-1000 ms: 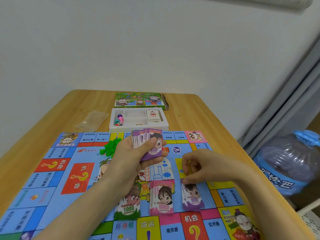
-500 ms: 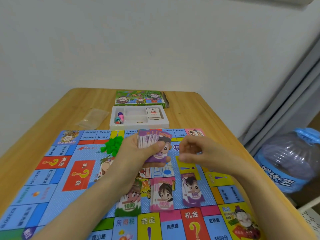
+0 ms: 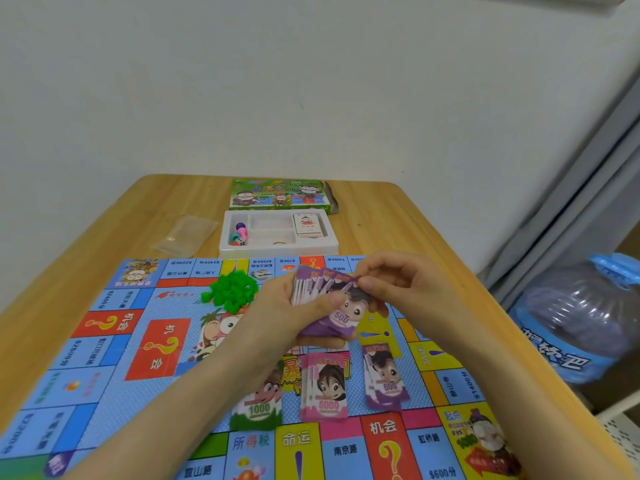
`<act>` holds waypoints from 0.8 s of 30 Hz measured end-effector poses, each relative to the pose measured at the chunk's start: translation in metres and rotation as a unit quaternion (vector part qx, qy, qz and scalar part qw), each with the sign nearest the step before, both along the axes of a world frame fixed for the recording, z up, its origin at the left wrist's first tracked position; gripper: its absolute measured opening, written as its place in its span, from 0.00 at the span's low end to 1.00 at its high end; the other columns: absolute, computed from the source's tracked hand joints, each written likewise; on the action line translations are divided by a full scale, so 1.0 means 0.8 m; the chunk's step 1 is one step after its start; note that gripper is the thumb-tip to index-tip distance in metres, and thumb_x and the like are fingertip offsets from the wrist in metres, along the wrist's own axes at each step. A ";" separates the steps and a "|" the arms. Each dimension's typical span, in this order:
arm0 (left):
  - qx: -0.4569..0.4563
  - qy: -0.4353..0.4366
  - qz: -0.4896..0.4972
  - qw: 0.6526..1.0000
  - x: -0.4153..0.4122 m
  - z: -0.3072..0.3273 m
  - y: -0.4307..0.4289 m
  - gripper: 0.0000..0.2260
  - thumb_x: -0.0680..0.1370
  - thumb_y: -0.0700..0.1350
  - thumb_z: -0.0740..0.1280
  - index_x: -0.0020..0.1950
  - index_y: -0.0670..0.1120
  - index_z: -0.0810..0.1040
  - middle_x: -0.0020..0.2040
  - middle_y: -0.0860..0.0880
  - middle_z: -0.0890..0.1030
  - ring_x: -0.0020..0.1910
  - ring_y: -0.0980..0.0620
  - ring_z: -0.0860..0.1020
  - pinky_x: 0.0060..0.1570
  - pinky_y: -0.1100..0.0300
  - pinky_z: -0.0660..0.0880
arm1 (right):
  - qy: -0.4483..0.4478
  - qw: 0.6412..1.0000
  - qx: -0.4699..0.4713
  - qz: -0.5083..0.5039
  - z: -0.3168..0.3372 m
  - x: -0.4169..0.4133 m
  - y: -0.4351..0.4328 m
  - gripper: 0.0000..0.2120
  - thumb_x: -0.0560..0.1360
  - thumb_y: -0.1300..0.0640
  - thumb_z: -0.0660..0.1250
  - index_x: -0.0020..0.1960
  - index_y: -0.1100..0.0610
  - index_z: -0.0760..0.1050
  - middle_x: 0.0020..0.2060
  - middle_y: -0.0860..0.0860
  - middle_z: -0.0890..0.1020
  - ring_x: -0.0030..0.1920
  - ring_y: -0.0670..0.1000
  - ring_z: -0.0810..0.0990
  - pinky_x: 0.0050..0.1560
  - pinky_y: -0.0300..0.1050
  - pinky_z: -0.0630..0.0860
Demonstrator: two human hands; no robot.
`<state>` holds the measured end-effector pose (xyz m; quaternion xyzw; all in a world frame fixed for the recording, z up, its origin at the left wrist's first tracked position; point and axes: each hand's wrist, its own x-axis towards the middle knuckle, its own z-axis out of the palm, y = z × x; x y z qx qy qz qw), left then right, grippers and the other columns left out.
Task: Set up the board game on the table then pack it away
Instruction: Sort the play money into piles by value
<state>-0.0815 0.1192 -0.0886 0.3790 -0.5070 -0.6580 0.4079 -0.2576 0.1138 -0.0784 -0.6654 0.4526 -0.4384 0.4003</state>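
Note:
The colourful game board lies spread over the wooden table. My left hand grips a fanned stack of purple 500 banknotes above the board's middle. My right hand pinches the top right corner of the front note in that stack. On the board below lie three piles: green 1000 notes, pink 5000 notes and purple 500 notes. A heap of small green houses sits left of my left hand.
A white plastic tray behind the board holds pawns, dice and a card deck. The green game box lies behind it, and an empty clear bag to its left. A large blue water jug stands off the table's right edge.
My right hand left the 500 pile on the board, rose to the stack in my left hand and now pinches its front note. The left hand stayed about where it was.

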 end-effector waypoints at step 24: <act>0.010 0.000 0.054 0.999 0.004 -0.006 -0.007 0.06 0.74 0.37 0.67 0.51 0.39 0.78 0.41 0.43 0.85 0.35 0.49 0.84 0.31 0.63 0.79 | 0.309 0.927 0.179 0.117 0.012 -0.024 0.003 0.04 0.76 0.55 0.67 0.42 0.53 0.77 0.41 0.51 0.84 0.44 0.44 0.82 0.45 0.42 0.77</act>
